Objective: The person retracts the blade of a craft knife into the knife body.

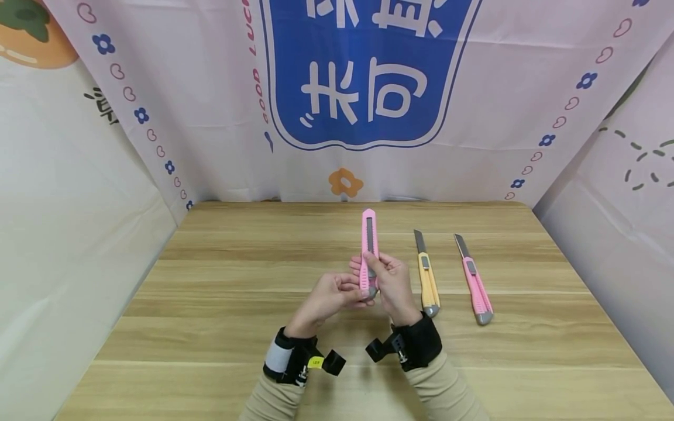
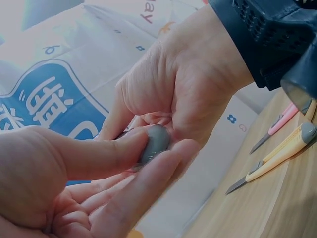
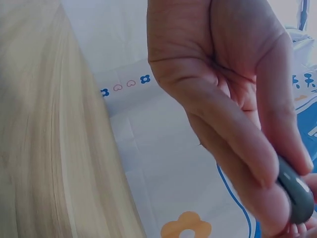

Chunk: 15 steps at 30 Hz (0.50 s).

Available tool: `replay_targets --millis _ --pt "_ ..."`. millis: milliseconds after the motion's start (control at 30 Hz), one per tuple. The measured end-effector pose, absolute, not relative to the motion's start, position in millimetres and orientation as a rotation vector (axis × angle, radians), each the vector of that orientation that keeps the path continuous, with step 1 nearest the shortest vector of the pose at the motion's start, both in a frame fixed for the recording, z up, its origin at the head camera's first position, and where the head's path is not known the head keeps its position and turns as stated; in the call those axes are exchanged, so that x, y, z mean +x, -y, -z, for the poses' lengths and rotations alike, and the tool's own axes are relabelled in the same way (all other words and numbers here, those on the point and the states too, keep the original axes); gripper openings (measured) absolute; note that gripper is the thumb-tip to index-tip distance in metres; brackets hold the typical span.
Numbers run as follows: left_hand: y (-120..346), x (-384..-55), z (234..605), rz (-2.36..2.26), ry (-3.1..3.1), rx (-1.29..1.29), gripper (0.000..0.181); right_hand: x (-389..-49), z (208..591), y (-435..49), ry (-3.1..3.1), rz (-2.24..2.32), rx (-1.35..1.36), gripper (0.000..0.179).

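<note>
Both hands hold a pink utility knife [image 1: 369, 225] upright over the middle of the table, its slotted side facing the head camera. No blade shows past its top end. My left hand [image 1: 337, 292] pinches the lower end by the grey end cap [image 2: 158, 143]. Higher up, my right hand [image 1: 395, 286] grips the body, with its thumb lying on the slotted face; the slider is largely covered there. In the right wrist view, the right fingers [image 3: 237, 134] curl beside the grey cap, and most of the knife is hidden.
To the right on the wooden table [image 1: 210, 304] lie a yellow utility knife [image 1: 429, 283] and a second pink utility knife [image 1: 477, 289], both with blades extended away from the person. A printed cloth [image 1: 221, 152] hangs behind the table's far edge.
</note>
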<state>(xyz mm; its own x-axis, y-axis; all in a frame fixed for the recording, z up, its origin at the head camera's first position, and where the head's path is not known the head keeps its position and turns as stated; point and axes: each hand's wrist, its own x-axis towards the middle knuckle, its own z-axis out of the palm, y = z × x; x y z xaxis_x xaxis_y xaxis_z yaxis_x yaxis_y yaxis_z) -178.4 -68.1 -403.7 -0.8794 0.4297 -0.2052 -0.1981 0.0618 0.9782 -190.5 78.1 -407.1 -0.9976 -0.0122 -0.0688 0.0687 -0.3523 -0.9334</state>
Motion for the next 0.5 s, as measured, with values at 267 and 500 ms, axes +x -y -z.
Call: replay_targets --millis 267,500 --pt "67.4 -177.9 403.4 -1.900 -1.881 0.246 0.028 -190.4 406.6 -79.2 -1.793 2.507 0.045 0.033" --pt "67.8 -179.1 402.6 -1.871 -1.866 0.269 0.031 -191.6 404.8 -82.0 -1.834 2.440 0.102 0.035"
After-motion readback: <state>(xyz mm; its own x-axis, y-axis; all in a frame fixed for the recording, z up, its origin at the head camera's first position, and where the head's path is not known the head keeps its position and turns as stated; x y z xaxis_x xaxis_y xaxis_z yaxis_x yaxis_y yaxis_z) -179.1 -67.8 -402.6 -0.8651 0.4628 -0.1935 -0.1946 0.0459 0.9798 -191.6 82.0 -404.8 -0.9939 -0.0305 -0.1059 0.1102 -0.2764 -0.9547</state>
